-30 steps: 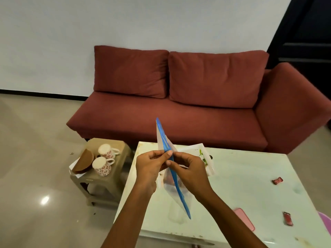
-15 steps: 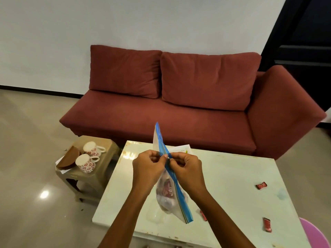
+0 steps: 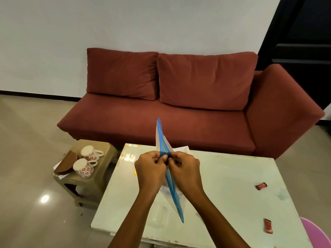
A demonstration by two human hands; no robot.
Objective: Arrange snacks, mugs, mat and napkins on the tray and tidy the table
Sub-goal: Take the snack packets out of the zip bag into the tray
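Observation:
A clear zip bag [image 3: 174, 199] with a blue seal strip hangs above the pale table [image 3: 223, 194]. My left hand [image 3: 149, 170] and my right hand [image 3: 186, 169] both pinch its blue strip near the middle, knuckles almost touching. The bag's contents are hidden behind my hands. Two red snack packets lie on the table's right side, one [image 3: 261, 186] farther back and one [image 3: 268, 228] near the front edge. Two white mugs with red flowers, one [image 3: 89, 153] behind the other [image 3: 83, 167], stand on a low beige stool [image 3: 100, 173], beside a brown round mat [image 3: 65, 162] on white napkins.
A red sofa [image 3: 179, 108] runs behind the table. A white sheet or tray edge [image 3: 181, 149] shows on the table just behind my hands. A pink round seat [image 3: 315, 233] sits at the table's front right corner. Bare floor lies to the left.
My hands have drawn closer together on the blue strip and the bag's mouth has narrowed. The view has shifted, so the bag's red contents no longer show.

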